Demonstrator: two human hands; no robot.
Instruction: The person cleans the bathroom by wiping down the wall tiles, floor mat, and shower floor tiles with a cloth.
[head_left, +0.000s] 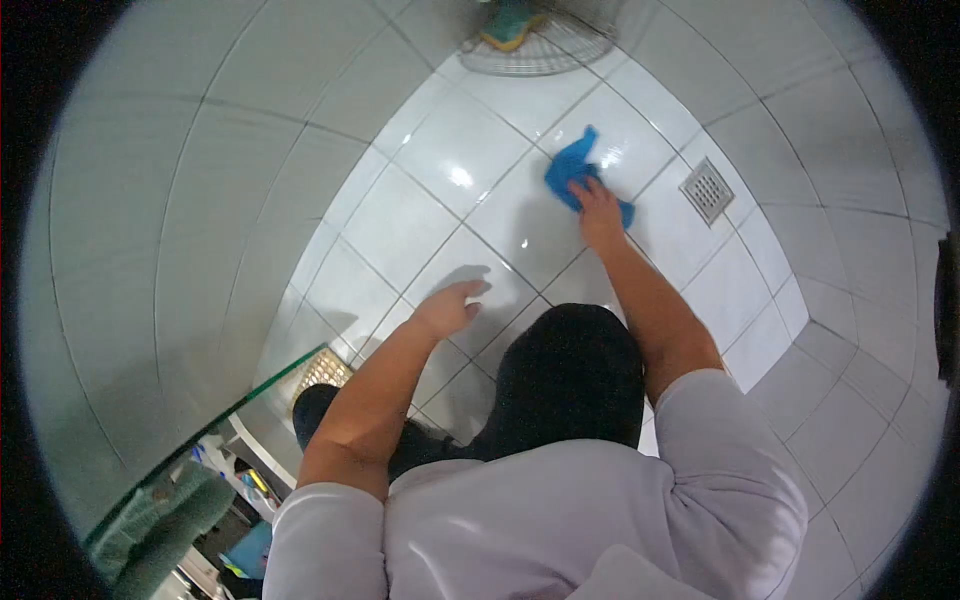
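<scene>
A blue cloth [574, 170] lies crumpled on the white tiled floor [425, 200]. My right hand [600, 214] presses down on the cloth's lower part, with the fingers spread over it. Part of the cloth shows on either side of the fingers. My left hand [450, 308] hangs over the floor to the left and nearer my body, holding nothing, its fingers apart and its shadow beside it. Wet, shiny spots show on the tiles.
A square metal drain [707, 191] is set in the floor at the right. A wire rack [540, 55] with a green and yellow sponge [510, 28] stands at the far wall. At the lower left are a glass panel edge [220, 418] and a beige perforated mat [325, 373].
</scene>
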